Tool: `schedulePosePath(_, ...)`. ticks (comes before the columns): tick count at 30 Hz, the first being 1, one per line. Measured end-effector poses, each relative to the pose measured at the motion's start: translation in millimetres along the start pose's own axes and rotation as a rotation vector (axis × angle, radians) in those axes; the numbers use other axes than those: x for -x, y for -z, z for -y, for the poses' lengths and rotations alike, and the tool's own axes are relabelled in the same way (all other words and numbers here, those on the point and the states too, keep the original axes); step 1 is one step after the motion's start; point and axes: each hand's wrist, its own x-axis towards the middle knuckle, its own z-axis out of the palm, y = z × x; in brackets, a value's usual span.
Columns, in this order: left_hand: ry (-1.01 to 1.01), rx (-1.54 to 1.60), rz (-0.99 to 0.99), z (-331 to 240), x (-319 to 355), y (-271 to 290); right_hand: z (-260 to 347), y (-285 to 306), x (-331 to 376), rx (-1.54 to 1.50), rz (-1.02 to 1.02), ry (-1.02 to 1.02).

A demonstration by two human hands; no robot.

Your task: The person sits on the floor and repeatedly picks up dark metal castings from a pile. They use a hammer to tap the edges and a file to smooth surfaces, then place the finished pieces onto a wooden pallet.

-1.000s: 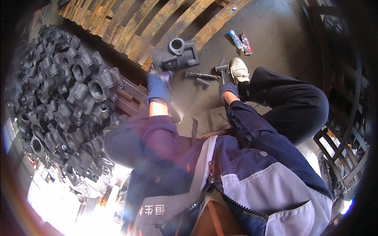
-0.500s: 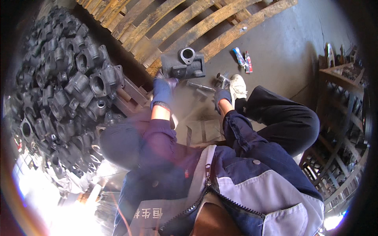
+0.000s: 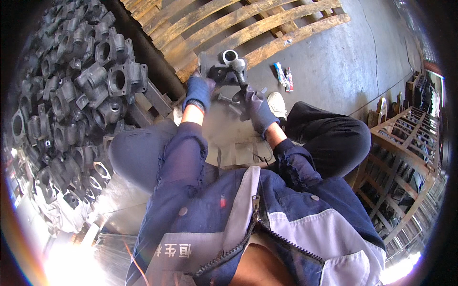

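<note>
Left hand, blue-gloved, arm stretched forward, fingers clamped on left side of dark metal casting at 12 o'clock. Casting sat on floor against wooden pallet. Right hand fisted round hammer handle, head over casting. Casting pile at 9 o'clock.

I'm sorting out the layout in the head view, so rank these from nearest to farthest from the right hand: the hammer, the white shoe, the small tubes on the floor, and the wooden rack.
1. Hammer: gripped in the right hand.
2. White shoe: just to its right.
3. Small tubes: on the concrete floor, beyond the shoe.
4. Wooden rack: far right edge.
</note>
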Motion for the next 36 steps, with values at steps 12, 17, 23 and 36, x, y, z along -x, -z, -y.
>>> schedulePosePath(12, 0.006, -0.01, -0.089, 66.3, -57.4, -24.7, -6.0, 6.6, -13.6, 0.043, -0.047, -0.024)
schedulePosePath(17, 0.106, -0.149, -0.024, 16.5, -26.1, -7.6, -5.0, 9.5, 0.3, -0.065, 0.001, 0.061)
schedulePosePath(23, 0.002, -0.243, -0.057, 37.1, -55.7, -10.7, 8.7, 7.1, 1.8, -0.1, 0.013, 0.001)
schedulePosePath(36, -0.035, -0.328, 0.059, 43.1, -62.1, -22.5, -18.3, 13.0, -12.0, -0.04, -0.03, 0.001)
